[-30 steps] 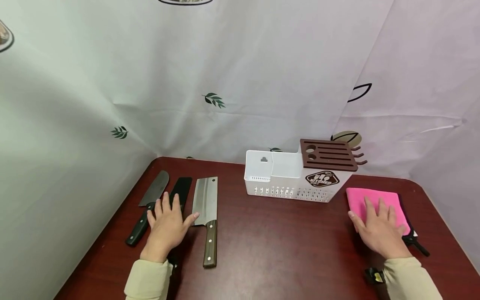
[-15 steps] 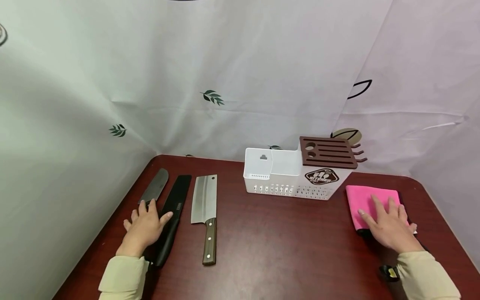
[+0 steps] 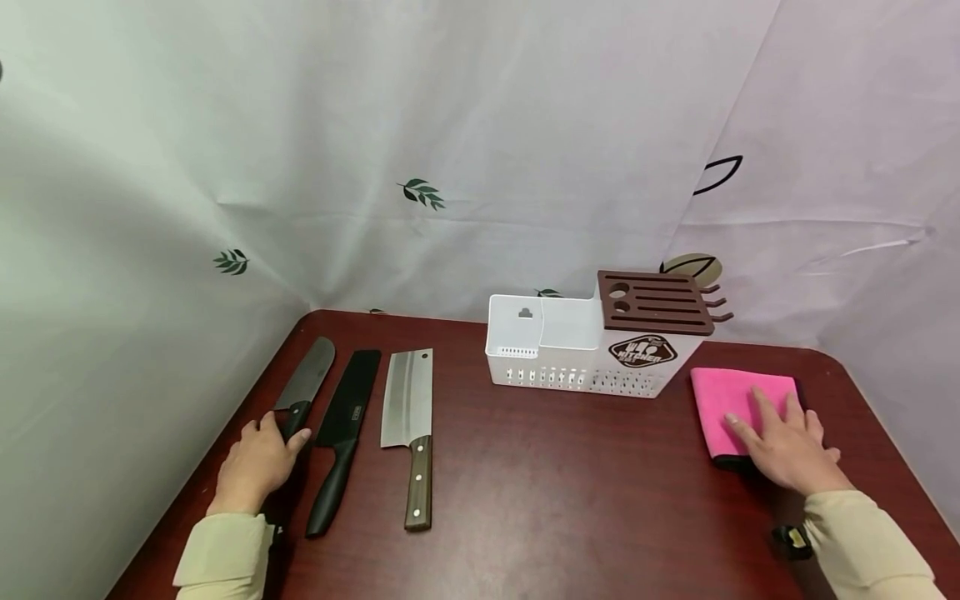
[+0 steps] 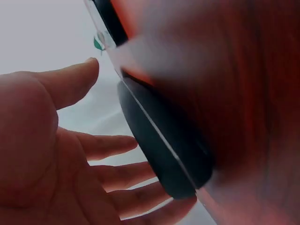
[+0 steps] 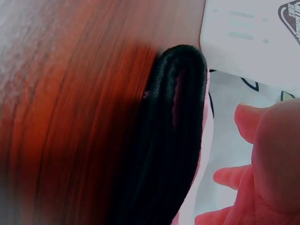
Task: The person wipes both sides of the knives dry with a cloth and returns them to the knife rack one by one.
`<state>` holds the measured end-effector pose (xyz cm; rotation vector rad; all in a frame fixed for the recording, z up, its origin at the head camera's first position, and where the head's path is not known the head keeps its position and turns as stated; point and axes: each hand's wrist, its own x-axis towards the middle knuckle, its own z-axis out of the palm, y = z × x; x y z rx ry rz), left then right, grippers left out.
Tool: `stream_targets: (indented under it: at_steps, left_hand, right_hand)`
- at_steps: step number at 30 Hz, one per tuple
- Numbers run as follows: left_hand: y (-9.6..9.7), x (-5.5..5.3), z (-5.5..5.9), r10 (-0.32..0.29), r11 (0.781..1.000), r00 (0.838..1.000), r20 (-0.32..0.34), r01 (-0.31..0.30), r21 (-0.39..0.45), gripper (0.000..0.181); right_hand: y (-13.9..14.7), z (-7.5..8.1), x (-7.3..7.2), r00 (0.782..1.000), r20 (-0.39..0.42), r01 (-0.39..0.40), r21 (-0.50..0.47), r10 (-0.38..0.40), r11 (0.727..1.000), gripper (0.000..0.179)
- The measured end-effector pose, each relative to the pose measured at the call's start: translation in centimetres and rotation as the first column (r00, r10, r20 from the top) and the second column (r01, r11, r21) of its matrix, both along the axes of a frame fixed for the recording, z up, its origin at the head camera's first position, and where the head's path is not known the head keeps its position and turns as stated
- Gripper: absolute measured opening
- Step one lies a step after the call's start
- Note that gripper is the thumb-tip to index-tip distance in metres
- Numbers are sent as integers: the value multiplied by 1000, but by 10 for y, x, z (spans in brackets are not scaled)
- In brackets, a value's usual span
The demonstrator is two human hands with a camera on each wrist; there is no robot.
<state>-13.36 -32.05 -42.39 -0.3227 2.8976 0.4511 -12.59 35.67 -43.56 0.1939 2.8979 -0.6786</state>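
At the left of the table in the head view, my left hand point(image 3: 255, 465) is over the handle of the small knife point(image 3: 306, 379), fingers relaxed. The left wrist view shows the dark handle point(image 4: 161, 140) with the fingers at its side and the thumb apart from it. Beside it lie a black-bladed knife point(image 3: 352, 400) and a steel cleaver point(image 3: 408, 400) with a wooden handle. My right hand point(image 3: 795, 450) hovers low over a folded pink cloth point(image 3: 735, 404), fingers spread. In the right wrist view the cloth's black edge point(image 5: 159, 154) stands apart from the fingers.
A white kitchen rack point(image 3: 547, 367) with a brown slotted top point(image 3: 656, 304) and side hooks stands at the back, right of the middle. A patterned curtain point(image 3: 480, 167) hangs behind and beside the dark red table point(image 3: 547, 500).
My left hand has moved left and toward me, from over the black-bladed knife to the small knife's handle. My right hand has shifted slightly right over the cloth.
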Motion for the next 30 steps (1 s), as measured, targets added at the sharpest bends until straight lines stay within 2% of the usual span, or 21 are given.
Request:
stream_targets:
  at_steps: [7,13,16,23,27,30]
  left_hand:
    - [-6,0,0,-12,999,1000,17,12,-43,75]
    - [-8,2,-1,44,999,999,-16,-44,-15,50]
    - [-8,4,-1,68,998,997,-44,-68,0,44]
    - [-11,5,-4,51,999,994,-95,-52,-5,39]
    - [-13,3,-3,35,999,995,-98,-36,-10,40]
    - [-14,2,-3,33,999,996,-88,-34,-4,40]
  right_hand:
    - [12,-2,-3,1000,4,21,8,-21,1000,87]
    - [25,-5,-6,999,-32,37,33,-36,999,82]
    - [30,-5,-7,998,-51,41,49,-38,998,79]
    - [36,-7,-9,995,-13,99,46,-98,994,73]
    - [38,-6,-11,991,-21,130,56,-129,990,72]
    - [41,-6,-14,993,-28,119,58,-118,991,74]
